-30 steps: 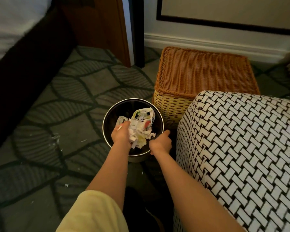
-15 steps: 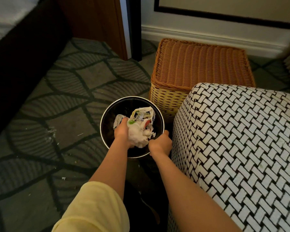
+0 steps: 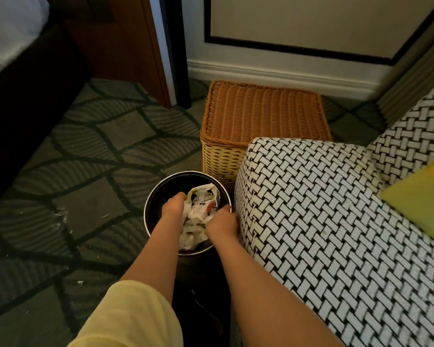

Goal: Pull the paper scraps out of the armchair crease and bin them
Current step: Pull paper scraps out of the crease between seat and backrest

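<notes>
Your right hand has slid in off the rim and now touches the scraps. Its fingers are curled down out of sight, so I can't tell if it grips. Your left hand clutches the wad's other side. The scraps sit bunched inside the bin, just beside the armchair.

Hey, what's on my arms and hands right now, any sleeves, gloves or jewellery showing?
A loose, pale yellow short sleeve covers the top of the left arm; its forearm is bare. The right arm shows no sleeve in view. The left hand and right hand wear no gloves, and no watch, bracelet or ring shows.
</notes>
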Demonstrator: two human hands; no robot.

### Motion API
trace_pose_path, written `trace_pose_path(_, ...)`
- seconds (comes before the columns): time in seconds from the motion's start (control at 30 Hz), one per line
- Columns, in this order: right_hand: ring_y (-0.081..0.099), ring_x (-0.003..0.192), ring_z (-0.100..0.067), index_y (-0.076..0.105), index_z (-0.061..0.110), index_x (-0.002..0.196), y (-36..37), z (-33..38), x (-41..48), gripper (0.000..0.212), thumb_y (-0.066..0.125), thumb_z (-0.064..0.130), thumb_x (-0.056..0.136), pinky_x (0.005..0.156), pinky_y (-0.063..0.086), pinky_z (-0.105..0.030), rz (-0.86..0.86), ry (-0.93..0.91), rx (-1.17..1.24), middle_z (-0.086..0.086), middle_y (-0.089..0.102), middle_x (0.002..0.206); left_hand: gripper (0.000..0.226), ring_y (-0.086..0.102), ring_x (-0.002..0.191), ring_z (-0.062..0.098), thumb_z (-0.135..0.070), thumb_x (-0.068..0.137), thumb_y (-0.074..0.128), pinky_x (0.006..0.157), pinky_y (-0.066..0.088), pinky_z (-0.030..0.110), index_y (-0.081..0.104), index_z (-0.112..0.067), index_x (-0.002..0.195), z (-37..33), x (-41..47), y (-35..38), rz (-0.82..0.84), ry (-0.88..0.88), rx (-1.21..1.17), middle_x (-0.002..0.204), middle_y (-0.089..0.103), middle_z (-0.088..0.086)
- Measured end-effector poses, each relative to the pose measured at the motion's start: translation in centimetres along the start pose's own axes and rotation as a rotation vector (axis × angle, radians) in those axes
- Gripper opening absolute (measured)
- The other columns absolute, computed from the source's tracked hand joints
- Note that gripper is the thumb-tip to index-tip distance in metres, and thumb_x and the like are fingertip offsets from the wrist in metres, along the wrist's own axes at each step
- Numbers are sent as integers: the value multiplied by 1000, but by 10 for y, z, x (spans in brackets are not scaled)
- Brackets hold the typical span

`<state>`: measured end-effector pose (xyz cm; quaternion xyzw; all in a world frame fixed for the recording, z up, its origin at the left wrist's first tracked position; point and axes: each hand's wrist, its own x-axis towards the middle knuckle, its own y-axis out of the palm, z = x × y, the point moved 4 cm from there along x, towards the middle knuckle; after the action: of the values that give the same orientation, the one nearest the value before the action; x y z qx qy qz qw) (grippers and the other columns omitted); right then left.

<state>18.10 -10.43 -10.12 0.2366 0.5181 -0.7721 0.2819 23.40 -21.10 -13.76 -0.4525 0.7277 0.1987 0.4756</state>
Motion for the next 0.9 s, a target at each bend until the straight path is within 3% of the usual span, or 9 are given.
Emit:
trace_pose_path(0.1,36,129,-33,32,1,138,-32,20,-20,52,49,14,91,108,32,-35,11,-139,44,-21,35,139,41,54,109,33,-27,83,57,93,43,38,56,-2,115,-23,-42,3,-85,186,55,113,59,14)
trace_pose_path(0.23,53,112,-30,48,5,124,-83,36,-46,39,52,10,85,92,45,-33,-121,-245,226,-18,50,127,30,53,111,25,-22,86,57,96,41,37,63,-3,108,-59,-103,25,-5,410,82,119,61,10)
trace_pose_path(0.37,59,102,-26,56,6,116,-157,30,-75,27,47,11,90,78,46,-28,-227,-331,360,-12,62,115,7,50,81,18,-12,81,59,76,43,33,65,-10,80,-87,-169,54,31,566,24,88,58,9)
trace_pose_path(0.43,62,95,-22,63,6,108,-196,16,-86,23,47,12,92,70,46,-24,-284,-366,402,-9,66,108,8,51,74,18,-10,79,60,69,44,33,64,-13,73,-95,-203,71,31,638,46,76,58,4)
trace_pose_path(0.57,64,77,-16,69,1,99,-262,-33,-104,25,46,9,93,44,35,-7,-384,-379,441,-10,68,90,12,52,68,9,-14,88,58,67,48,25,59,-18,77,-90,-275,130,251,780,184,73,56,-5)
trace_pose_path(0.67,57,68,-19,70,-2,90,-296,-74,-112,26,46,7,89,49,39,-17,-467,-332,469,-11,65,76,15,56,70,11,-15,89,57,78,53,29,58,-21,75,-72,-314,174,353,840,254,74,60,-2)
trace_pose_path(0.73,60,72,-23,69,1,81,-316,-107,-114,25,46,7,88,59,49,-27,-516,-290,498,-12,65,75,12,58,71,12,-13,89,57,78,54,30,60,-20,79,-50,-338,203,428,857,280,78,63,-1)
trace_pose_path(0.8,63,75,-26,64,8,69,-333,-137,-115,26,47,7,88,71,56,-36,-545,-256,534,-10,66,75,13,59,74,14,-9,88,56,69,54,28,60,-19,79,-27,-361,227,526,860,297,83,64,1)
trace_pose_path(0.9,67,79,-30,67,7,74,-353,-179,-115,23,49,7,89,74,57,-43,-564,-221,600,-13,69,81,21,57,80,17,1,84,54,44,49,17,60,-17,73,3,-393,255,657,852,297,86,62,4)
